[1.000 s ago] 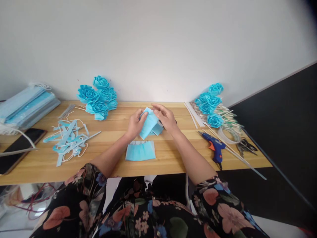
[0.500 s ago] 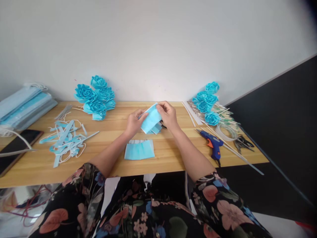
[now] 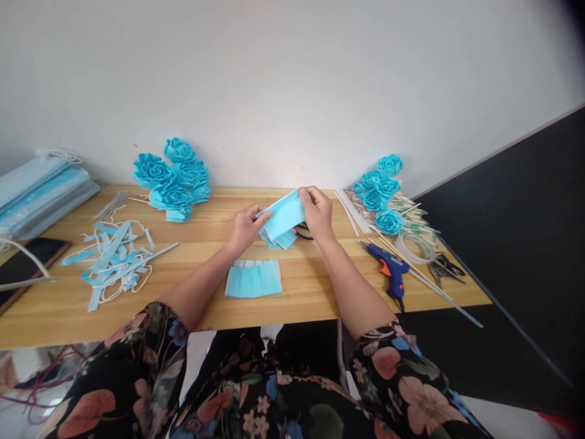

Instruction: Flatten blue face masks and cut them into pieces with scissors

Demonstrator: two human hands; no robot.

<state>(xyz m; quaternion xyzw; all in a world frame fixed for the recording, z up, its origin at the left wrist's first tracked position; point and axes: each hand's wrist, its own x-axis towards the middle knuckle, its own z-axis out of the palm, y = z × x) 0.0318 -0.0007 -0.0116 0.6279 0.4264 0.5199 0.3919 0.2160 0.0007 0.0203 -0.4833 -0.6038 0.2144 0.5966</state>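
Both my hands pinch one light-blue piece of face mask fabric above the middle of the table. My left hand is closed on its left end, and my right hand grips its upper right corner. Under it lie more blue fabric pieces, partly covered. Black handles, perhaps of scissors, show beside my right hand. Nearer to me, a flat blue mask piece with a white edge rests on the wooden table.
Cut strips and ear loops lie left, near a phone and stacked masks. Blue fabric roses stand at back left and right. A blue glue gun, sticks and pliers lie right.
My right hand has shifted slightly right, and the fabric piece is now stretched wider between my hands. More of the black handles shows. The whole view has moved slightly.
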